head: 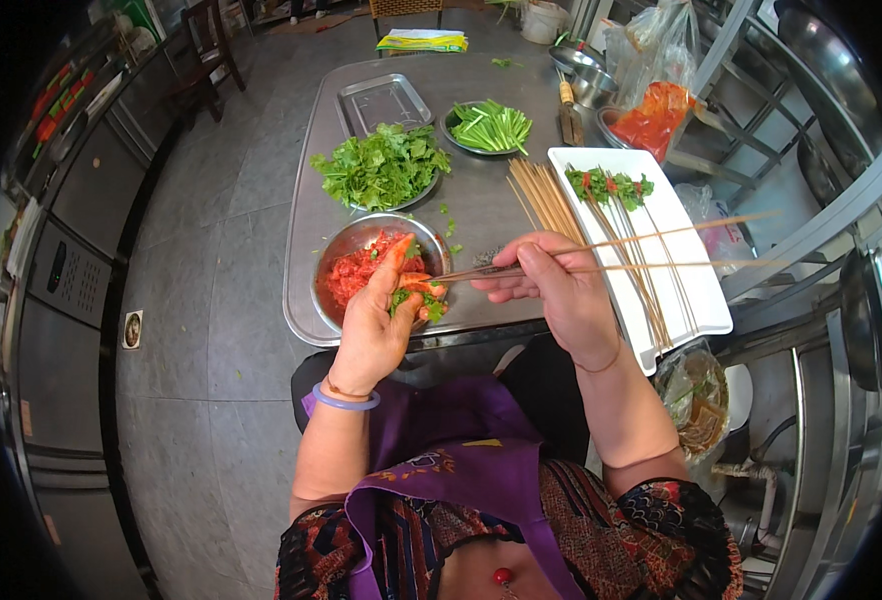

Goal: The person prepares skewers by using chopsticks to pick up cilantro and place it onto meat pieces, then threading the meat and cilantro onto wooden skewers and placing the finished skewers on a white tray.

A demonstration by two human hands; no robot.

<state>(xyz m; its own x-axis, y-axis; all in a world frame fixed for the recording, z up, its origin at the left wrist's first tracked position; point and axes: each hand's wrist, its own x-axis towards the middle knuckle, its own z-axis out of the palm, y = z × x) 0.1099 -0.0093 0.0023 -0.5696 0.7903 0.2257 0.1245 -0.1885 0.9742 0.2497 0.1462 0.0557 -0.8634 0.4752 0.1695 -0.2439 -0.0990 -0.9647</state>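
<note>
My left hand (377, 319), its fingertips stained orange-red, pinches a small bundle of leafy green herb (431, 307) that looks like coriander. It is over the near right rim of a steel bowl (326, 307) holding red, seasoned raw meat (351, 279). Two thin wooden skewers (636, 265) lie across my right hand (561, 289), gripped between thumb and fingers. Their tips converge on the bundle at my left fingers; whether they pierce it is hidden. Filled skewers with greens and red pieces (610, 187) rest on a white rectangular tray (692, 277) to the right.
Beyond the bowl stand a plate heaped with coriander (384, 169), a dish of cut green stalks (492, 127) and a metal tray (384, 101). Loose bamboo skewers (546, 199) lie beside the white tray. A wooden-handled cleaver (570, 120) and a red-stained plastic bag (654, 120) sit farther right.
</note>
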